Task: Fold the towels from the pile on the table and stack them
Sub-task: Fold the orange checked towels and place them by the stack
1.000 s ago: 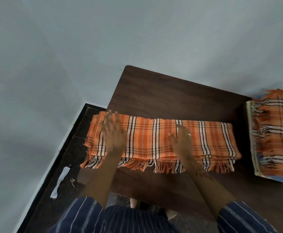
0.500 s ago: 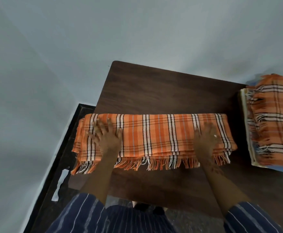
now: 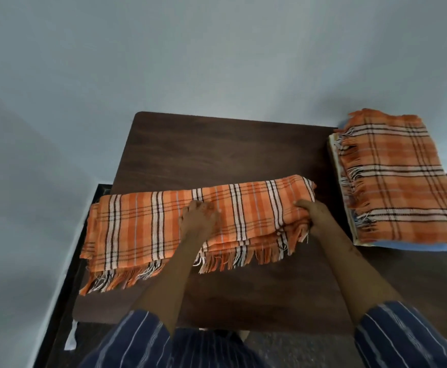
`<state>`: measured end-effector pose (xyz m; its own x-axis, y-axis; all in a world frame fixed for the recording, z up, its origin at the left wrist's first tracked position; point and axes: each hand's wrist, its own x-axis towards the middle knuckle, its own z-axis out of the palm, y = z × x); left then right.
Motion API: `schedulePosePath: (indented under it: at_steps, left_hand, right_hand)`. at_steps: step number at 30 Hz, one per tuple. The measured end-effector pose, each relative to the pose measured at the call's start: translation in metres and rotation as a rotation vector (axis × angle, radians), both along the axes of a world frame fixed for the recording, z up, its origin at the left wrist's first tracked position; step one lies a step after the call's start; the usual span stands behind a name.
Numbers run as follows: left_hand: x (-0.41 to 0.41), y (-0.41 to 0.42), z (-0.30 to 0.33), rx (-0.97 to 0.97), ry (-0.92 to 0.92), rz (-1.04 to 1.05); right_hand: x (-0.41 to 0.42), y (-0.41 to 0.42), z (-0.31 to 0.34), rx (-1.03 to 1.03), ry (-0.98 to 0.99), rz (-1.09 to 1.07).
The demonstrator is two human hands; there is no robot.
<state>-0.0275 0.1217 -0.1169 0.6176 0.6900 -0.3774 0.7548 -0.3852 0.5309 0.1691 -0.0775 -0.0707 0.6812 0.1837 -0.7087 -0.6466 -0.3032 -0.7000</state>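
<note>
While the orange plaid towel [image 3: 164, 224] lies folded on the dark surface [image 3: 217, 150], long axis left to right and fringe toward me, my left hand [image 3: 200, 217] rests mid-towel with fingers curled, and my right hand [image 3: 315, 217] grips its right end. Folded towels [image 3: 403, 181] are stacked at right.

Dark wood table [image 3: 217, 155] against pale grey wall [image 3: 217, 49]; black floor [image 3: 63, 288] left.
</note>
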Motion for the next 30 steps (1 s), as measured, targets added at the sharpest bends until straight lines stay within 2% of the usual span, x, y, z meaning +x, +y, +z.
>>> schedulePosePath:
  at_steps: [4,6,8,10,13,15,17,19,22,24,25,27,28,30]
  left_hand:
    - [0.026,-0.005,0.033,-0.6,-0.222,0.11]
    - [0.037,-0.019,0.046,-0.993,-0.319,0.226]
    - [0.039,-0.029,0.046,-1.189,-0.46,0.363]
    - [0.023,-0.028,0.039,-1.203,-0.552,0.551]
    - [-0.006,-0.026,0.06,-1.269,-0.703,0.669]
    - [-0.029,-0.026,0.073,-1.153,-0.736,0.69]
    - [-0.056,-0.023,0.076,-1.206,-0.658,0.742]
    - [-0.076,-0.017,0.067,-1.186,-0.556,0.601]
    - [-0.094,0.001,0.019,-1.039,-0.437,0.662]
    - [-0.099,0.006,0.008,-0.996,-0.435,0.597]
    - [-0.103,0.008,0.003,-1.02,-0.471,0.561]
    - [-0.104,0.011,0.03,-1.001,-0.484,0.492]
    - [-0.104,0.02,0.034,-0.93,-0.429,0.446]
    - [-0.107,0.037,0.04,-0.71,-0.204,0.31]
  right_hand:
    - [0.009,0.015,0.049,0.21,-0.071,-0.051]
    - [0.001,0.032,0.074,0.323,-0.099,0.018]
    - [-0.022,0.051,0.094,0.413,-0.105,0.16]
    - [-0.059,0.07,0.101,0.366,-0.186,0.359]
    - [-0.123,0.087,0.076,0.187,-0.341,0.748]
    - [-0.164,0.085,0.056,0.122,-0.275,0.959]
    - [-0.19,0.081,0.039,0.059,-0.286,1.156]
    - [-0.195,0.08,0.028,0.028,-0.378,1.133]
    - [-0.162,0.073,0.014,-0.352,-0.878,1.004]
    - [-0.13,0.059,0.003,-0.516,-1.104,0.884]
    - [-0.114,0.051,-0.006,-0.579,-1.116,0.863]
    - [-0.09,0.035,-0.021,-0.692,-0.97,0.935]
    - [-0.084,0.03,-0.027,-0.718,-0.881,0.976]
    - [-0.082,0.022,-0.038,-0.727,-0.783,0.99]
